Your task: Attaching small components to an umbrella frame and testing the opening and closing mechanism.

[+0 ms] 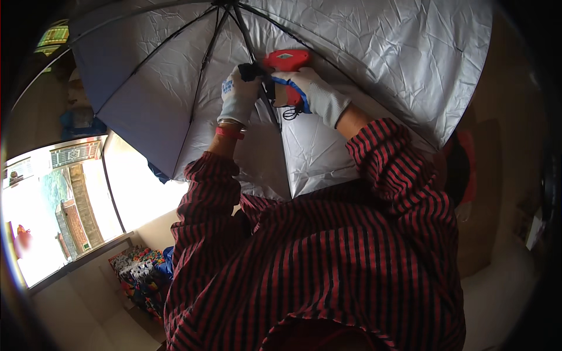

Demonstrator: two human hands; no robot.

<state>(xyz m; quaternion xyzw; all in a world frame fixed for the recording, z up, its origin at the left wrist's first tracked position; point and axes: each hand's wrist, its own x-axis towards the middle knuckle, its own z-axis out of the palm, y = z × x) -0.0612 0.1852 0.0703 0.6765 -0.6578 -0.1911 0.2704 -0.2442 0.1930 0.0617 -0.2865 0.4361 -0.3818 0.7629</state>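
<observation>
Spread open in front of me is an umbrella (374, 44) with a silver lining and dark ribs that meet at a hub (225, 3) at the top edge. My left hand (239, 96), in a white knit glove, is closed around a small black piece (250, 72) beside one rib. I cannot make out what that piece is. A red hand-held tool (288, 58) with a black cord loop is gripped in my right hand (310, 90), which wears a white glove with blue on the palm side. The tool's front end is next to the black piece; whether they touch is hidden.
A bright window (76, 205) is at the left, with buildings outside. Below it stands a heap of multicoloured items (140, 266). A red and black object (462, 167) is partly covered beyond the umbrella's right edge.
</observation>
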